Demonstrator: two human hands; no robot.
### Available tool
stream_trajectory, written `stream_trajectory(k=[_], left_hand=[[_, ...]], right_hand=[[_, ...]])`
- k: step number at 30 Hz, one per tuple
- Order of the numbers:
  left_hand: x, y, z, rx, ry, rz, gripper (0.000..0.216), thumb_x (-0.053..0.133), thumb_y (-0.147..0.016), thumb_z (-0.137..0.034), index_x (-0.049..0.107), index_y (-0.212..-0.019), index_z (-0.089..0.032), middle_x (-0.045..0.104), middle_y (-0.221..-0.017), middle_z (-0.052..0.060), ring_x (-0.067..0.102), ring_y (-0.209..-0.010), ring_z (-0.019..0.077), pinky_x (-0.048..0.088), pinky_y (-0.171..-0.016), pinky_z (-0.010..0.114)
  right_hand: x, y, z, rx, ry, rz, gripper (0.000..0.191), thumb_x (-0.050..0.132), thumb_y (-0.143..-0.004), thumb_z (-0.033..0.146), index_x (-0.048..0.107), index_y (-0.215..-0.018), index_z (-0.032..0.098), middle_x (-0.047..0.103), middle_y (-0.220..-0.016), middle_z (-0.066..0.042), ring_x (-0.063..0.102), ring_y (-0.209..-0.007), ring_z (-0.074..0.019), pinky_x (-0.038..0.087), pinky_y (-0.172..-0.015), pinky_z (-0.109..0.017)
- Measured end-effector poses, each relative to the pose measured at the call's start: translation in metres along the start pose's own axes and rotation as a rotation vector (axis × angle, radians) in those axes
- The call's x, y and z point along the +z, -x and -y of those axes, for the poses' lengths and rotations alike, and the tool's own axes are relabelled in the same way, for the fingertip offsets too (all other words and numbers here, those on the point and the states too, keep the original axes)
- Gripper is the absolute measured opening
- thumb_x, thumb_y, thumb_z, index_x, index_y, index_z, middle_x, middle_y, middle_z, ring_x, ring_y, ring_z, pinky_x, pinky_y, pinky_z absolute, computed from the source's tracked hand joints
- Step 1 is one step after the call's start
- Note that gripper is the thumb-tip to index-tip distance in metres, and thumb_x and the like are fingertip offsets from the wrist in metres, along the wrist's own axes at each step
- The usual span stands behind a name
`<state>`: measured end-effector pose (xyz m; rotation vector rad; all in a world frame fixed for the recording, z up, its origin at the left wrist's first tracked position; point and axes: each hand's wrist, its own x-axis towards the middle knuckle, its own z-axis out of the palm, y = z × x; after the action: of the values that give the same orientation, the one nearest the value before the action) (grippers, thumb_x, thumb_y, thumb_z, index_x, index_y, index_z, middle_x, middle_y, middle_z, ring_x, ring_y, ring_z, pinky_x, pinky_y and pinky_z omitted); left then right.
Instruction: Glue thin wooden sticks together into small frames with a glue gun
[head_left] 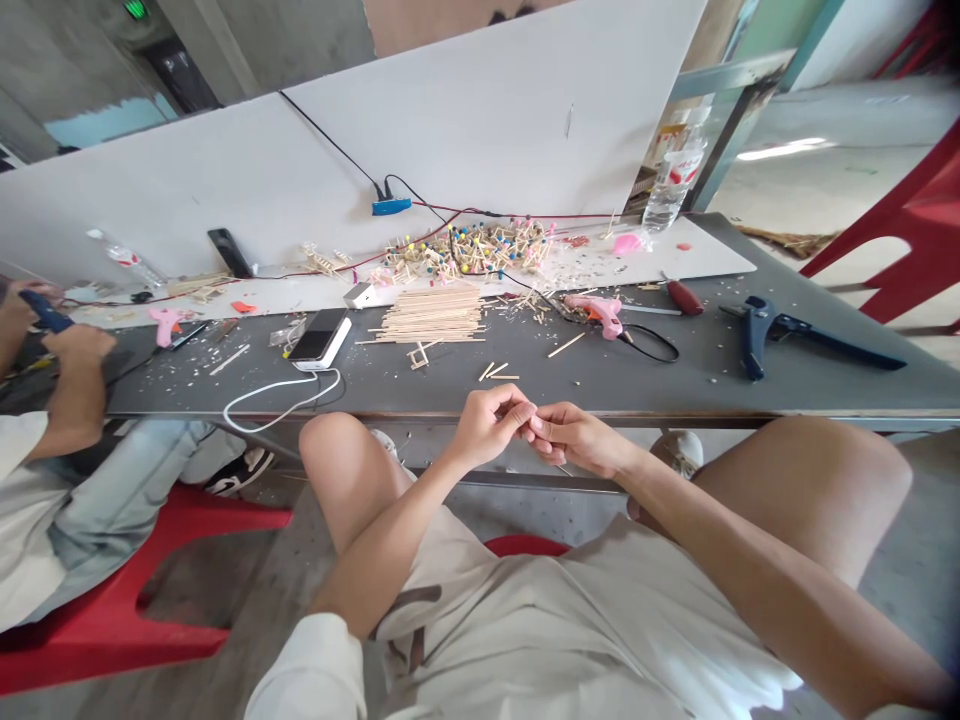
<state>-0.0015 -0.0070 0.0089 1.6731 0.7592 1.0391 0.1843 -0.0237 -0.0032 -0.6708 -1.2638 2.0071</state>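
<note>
My left hand (pixel 491 422) and my right hand (pixel 574 435) meet just in front of the table's near edge, above my lap. Both are closed, with thumbs and fingertips pinched together and touching. Whatever lies between the fingertips is hidden or too small to name. Beyond them on the table lie a few short cut wooden sticks (pixel 500 376). A small square frame of sticks (pixel 419 355) sits further left, in front of a pile of long thin wooden sticks (pixel 431 316).
A pink glue gun (pixel 602 315), a red-handled tool (pixel 684 297) and a dark blue cutter (pixel 757 335) lie to the right. Left are a phone on a white power bank (pixel 321 338) and its cable (pixel 281 386). Behind is a heap of ball-tipped sticks (pixel 472 248). A co-worker's hand (pixel 79 345) works far left.
</note>
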Motion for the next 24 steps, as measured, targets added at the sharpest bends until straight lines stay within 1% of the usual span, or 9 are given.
stream_trajectory(k=[6,11,15,18,21,24], left_hand=[[0.000,-0.001,0.002,-0.069,0.101,0.002,0.042,0.073,-0.089,-0.054,0.068,-0.087,-0.012,0.068,-0.069,0.004,0.065,-0.059,0.0116,0.050,-0.053,0.020],[0.000,0.000,0.003,-0.021,0.084,0.006,0.042,0.072,-0.090,-0.051,0.066,-0.079,-0.012,0.066,-0.065,0.003,0.063,-0.057,0.0106,0.049,-0.054,0.020],[0.001,0.000,0.002,-0.003,0.076,-0.008,0.043,0.073,-0.089,-0.052,0.066,-0.077,-0.012,0.066,-0.063,0.003,0.062,-0.056,0.0103,0.050,-0.055,0.020],[0.002,-0.001,0.004,-0.033,0.121,-0.013,0.048,0.068,-0.091,-0.059,0.069,-0.084,-0.011,0.065,-0.063,0.003,0.061,-0.055,0.0104,0.049,-0.053,0.020],[0.001,-0.002,0.006,-0.062,0.165,0.007,0.056,0.058,-0.094,-0.065,0.071,-0.094,-0.010,0.064,-0.065,0.003,0.059,-0.054,0.0101,0.048,-0.051,0.021],[0.001,-0.002,0.005,-0.066,0.204,0.027,0.054,0.059,-0.095,-0.063,0.071,-0.098,-0.010,0.063,-0.066,0.003,0.061,-0.055,0.0110,0.048,-0.051,0.021]], right_hand=[[0.002,0.001,0.004,-0.037,0.021,-0.008,0.040,0.077,-0.087,0.052,0.066,-0.080,0.014,0.046,-0.065,0.002,0.034,-0.055,-0.0072,0.025,-0.048,-0.023],[0.000,0.001,0.000,-0.020,0.019,-0.002,0.041,0.077,-0.087,0.053,0.064,-0.079,0.014,0.044,-0.066,0.002,0.033,-0.056,-0.0070,0.023,-0.049,-0.023],[0.001,0.000,-0.001,-0.018,-0.008,0.001,0.042,0.079,-0.084,0.053,0.062,-0.077,0.015,0.043,-0.065,0.003,0.033,-0.055,-0.0066,0.023,-0.048,-0.023],[0.004,0.001,0.004,-0.029,-0.033,0.001,0.040,0.078,-0.086,0.052,0.066,-0.081,0.014,0.044,-0.065,0.003,0.035,-0.054,-0.0067,0.028,-0.048,-0.022],[0.006,0.001,0.009,-0.056,-0.038,-0.012,0.038,0.074,-0.090,0.051,0.069,-0.084,0.014,0.051,-0.067,0.001,0.043,-0.054,-0.0078,0.034,-0.048,-0.022],[0.005,0.002,0.011,-0.068,-0.032,-0.020,0.038,0.074,-0.090,0.051,0.072,-0.085,0.014,0.058,-0.068,-0.001,0.048,-0.054,-0.0086,0.038,-0.048,-0.022]])
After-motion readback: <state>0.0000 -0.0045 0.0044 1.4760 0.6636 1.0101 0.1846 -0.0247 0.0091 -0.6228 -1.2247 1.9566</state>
